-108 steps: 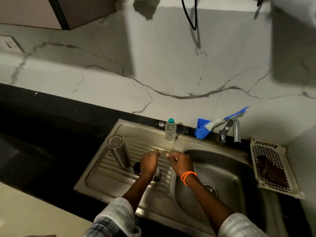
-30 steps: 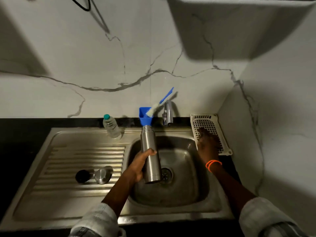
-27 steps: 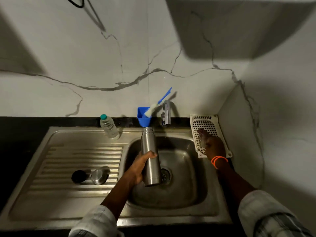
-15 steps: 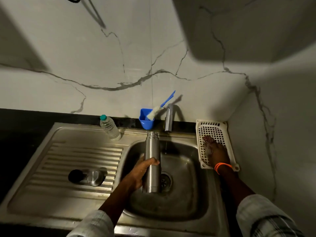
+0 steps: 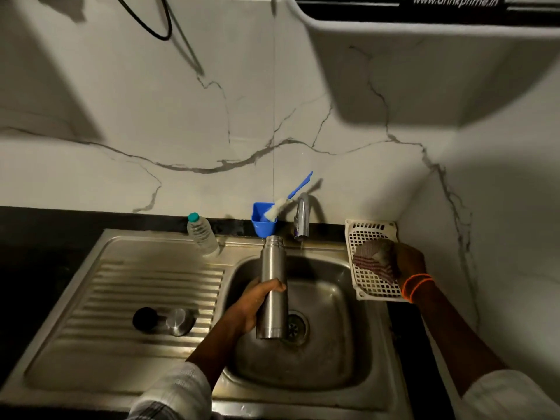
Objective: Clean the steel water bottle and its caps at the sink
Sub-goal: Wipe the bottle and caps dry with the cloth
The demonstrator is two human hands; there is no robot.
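The left hand [image 5: 251, 307] has its fingers [image 5: 272, 287] curled round the tall uncapped steel water bottle [image 5: 273, 286], holding it upright over the steel sink basin [image 5: 333, 344], its mouth just below the chrome tap [image 5: 301, 218]. The right hand [image 5: 400, 262] grips a reddish-brown scrub pad [image 5: 371, 259] above the white perforated plastic tray [image 5: 372, 286]. A black cap [image 5: 145, 319] and a steel cap [image 5: 181, 321] lie side by side on the ribbed drainboard [image 5: 121, 283].

plastic bottle [image 5: 202, 234] upright, sink's back edge | blue cup [image 5: 263, 220] holds brush [image 5: 288, 200] | white basket [image 5: 371, 234]
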